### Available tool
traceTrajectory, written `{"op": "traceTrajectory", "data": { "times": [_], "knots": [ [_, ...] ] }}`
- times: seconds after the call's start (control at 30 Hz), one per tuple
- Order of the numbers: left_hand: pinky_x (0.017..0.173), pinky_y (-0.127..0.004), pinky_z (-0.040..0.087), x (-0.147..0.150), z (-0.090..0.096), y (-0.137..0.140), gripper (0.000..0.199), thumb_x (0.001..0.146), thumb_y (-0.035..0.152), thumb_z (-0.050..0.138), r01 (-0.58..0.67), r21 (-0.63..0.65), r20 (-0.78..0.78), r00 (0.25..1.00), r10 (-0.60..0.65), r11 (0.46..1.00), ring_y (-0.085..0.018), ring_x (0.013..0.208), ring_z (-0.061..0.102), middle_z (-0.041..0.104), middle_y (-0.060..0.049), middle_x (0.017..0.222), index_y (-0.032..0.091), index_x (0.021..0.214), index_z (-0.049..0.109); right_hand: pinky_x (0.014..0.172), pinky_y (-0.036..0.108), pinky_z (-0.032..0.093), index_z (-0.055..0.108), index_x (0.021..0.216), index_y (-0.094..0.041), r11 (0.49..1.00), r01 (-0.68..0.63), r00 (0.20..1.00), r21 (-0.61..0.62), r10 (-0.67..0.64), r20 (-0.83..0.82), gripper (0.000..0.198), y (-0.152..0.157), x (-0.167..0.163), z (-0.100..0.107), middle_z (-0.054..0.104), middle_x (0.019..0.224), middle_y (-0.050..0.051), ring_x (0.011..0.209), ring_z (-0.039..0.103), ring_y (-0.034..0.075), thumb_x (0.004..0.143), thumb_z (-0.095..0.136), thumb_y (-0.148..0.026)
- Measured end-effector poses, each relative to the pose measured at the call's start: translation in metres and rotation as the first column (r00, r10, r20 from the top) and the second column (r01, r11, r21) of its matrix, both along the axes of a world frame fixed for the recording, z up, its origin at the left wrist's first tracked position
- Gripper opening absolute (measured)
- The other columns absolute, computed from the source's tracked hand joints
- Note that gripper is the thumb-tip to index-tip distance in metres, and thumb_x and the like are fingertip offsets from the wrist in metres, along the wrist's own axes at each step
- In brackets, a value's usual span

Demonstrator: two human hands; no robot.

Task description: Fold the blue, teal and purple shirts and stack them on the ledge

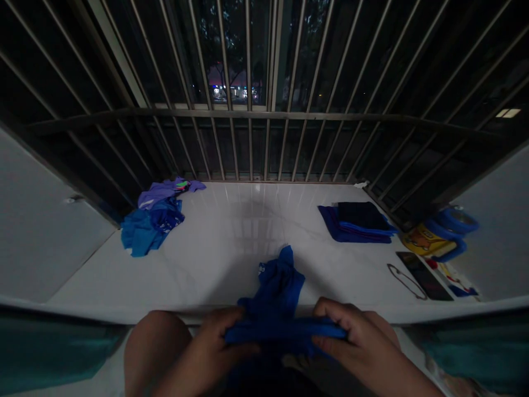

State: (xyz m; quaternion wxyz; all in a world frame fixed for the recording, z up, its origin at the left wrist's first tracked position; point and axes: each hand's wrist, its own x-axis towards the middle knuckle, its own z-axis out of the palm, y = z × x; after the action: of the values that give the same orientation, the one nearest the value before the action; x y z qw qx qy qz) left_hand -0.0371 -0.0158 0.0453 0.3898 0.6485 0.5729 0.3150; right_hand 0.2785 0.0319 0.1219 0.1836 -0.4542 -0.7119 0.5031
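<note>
A person's two bare hands meet at the near edge of a white ledge, seen from above in dim light. The left hand (215, 342) is closed around one end of a blue cloth (278, 300), fingers curled over its bunched edge. The right hand (355, 336) is clamped on the other end, so a band of cloth stretches between them. The rest of the cloth trails away from the hands onto the ledge (231, 242), rumpled and partly twisted. A bare knee (155, 342) shows just left of the left hand.

Farther off, at the left, lies a loose heap (155, 218) of blue and purple clothes. At the right sits a neat folded stack (357, 223) of dark blue cloth. Beyond it, at the far right, are a dark flat phone-like slab (424, 275), a thin cord loop (407, 281), a yellow packet (421, 240) and blue rings (452, 229). Metal bars (248, 110) close off the far side, with night outside.

Risks, as a judgement: the trailing part is bunched, so it may crease or fold unevenly, and the cloth hangs at the ledge's near edge, so a loosened grip could let it slide off.

The packet carries printing, but too small and dim to read. A pale mark on the cloth is also unreadable.
</note>
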Motion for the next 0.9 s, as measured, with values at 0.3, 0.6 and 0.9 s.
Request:
{"op": "traceTrajectory", "data": {
  "times": [0.3, 0.6, 0.9],
  "knots": [
    [0.091, -0.033, 0.058, -0.092, 0.089, 0.053, 0.046, 0.085, 0.014, 0.06, 0.011, 0.195, -0.637, 0.762, 0.118, 0.981, -0.026, 0.101, 0.079, 0.083, -0.007, 0.118, 0.027, 0.127, 0.074, 0.094, 0.033, 0.062, 0.078, 0.126, -0.026, 0.633, -0.17, 0.945, 0.756, -0.113, 0.307, 0.042, 0.082, 0.04, 0.073, 0.084, 0.117, 0.004, 0.104, 0.08, 0.021, 0.091, 0.06, -0.009],
    [0.107, -0.049, 0.054, -0.14, 0.202, 0.203, 0.036, 0.111, 0.022, 0.051, -0.177, 0.452, -0.765, 0.427, 0.482, 0.874, -0.03, 0.118, 0.073, 0.08, -0.013, 0.122, 0.003, 0.132, 0.072, 0.095, 0.04, 0.054, 0.082, 0.122, -0.008, 0.308, -0.265, 0.705, 0.914, -0.585, 0.401, 0.036, 0.243, 0.028, 0.195, 0.083, 0.115, 0.014, 0.113, 0.079, 0.024, 0.106, 0.053, -0.023],
    [0.127, -0.067, 0.033, -0.125, 0.35, 0.203, 0.079, 0.11, 0.067, 0.036, -0.113, 0.812, -0.442, 0.524, 0.728, 0.573, -0.042, 0.149, 0.054, 0.065, -0.007, 0.155, 0.003, 0.147, 0.065, 0.093, 0.042, 0.053, 0.076, 0.139, -0.005, -0.075, -0.102, 0.734, 0.992, -0.679, 0.024, 0.062, 0.224, 0.067, 0.293, 0.079, 0.128, 0.022, 0.109, 0.075, 0.025, 0.114, 0.036, -0.045]
  ]
}}
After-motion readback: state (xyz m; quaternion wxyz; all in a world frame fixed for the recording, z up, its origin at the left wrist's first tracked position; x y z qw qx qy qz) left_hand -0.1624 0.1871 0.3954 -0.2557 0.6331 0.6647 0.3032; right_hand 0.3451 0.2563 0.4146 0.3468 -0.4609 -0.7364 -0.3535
